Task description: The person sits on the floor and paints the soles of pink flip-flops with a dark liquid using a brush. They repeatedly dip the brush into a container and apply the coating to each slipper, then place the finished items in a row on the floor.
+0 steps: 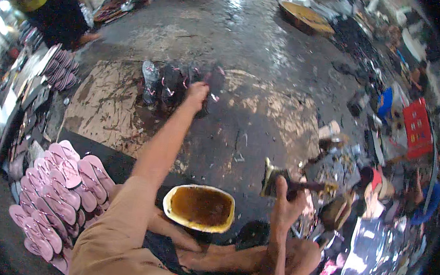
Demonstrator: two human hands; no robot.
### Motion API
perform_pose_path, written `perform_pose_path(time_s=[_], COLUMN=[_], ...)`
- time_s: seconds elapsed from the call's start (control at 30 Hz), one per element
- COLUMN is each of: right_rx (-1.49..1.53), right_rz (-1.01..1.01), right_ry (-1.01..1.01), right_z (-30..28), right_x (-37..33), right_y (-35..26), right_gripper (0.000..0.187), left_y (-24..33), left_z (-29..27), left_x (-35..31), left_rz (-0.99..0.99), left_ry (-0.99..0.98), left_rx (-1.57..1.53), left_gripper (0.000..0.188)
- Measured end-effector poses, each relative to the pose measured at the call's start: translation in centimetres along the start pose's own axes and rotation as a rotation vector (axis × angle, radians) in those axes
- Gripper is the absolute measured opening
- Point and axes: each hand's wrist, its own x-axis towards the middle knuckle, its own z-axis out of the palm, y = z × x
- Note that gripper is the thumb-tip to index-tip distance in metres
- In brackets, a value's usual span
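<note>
A row of dark flip-flops (pixel 173 86) with pink straps lies on the cardboard ahead of me. My left hand (pixel 197 95) reaches out to the right end of that row, its fingers closed on a blurred dark flip-flop (pixel 215 86). Nearer my body, my right hand (pixel 288 205) grips a wide, stained brush (pixel 275 179) by its handle, which points right. Between my arms sits a pale yellow oval tub (pixel 167 202) holding brown liquid, in front of my crossed legs. The brush is apart from the tub, to its upper right.
Pink flip-flops (pixel 53 190) are piled at my left, with striped footwear (pixel 60 66) stacked farther off. Stained cardboard (pixel 105 94) covers the floor ahead. A red box (pixel 417 127), scraps and another person's arm (pixel 421 183) are at right. Someone else (pixel 57 10) is at the far left.
</note>
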Motion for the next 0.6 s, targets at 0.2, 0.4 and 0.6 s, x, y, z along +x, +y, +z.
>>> perform_pose_path(time_s=[0.2,0.4,0.6], right_rx=[-0.029,-0.517,-0.497], right_rz=[-0.059,-0.133,-0.333], right_ry=[-0.065,0.106,-0.498], right_z=[1.6,-2.8,2.7], right_x=[-0.5,-2.0,-8.2], right_y=[4.0,-0.4,-6.0], right_gripper=[0.039,0.036,0.02], left_y=[-3.4,7.5,4.0], left_z=[2.6,-11.8,-42.7], left_x=[0.6,-22.1,-32.3], left_rz=[0.06,0.382,0.285], left_ry=[0.081,0.098,0.582], left_rx=[0.365,0.428,1.335], left_gripper=[0.034,0.024,0.029])
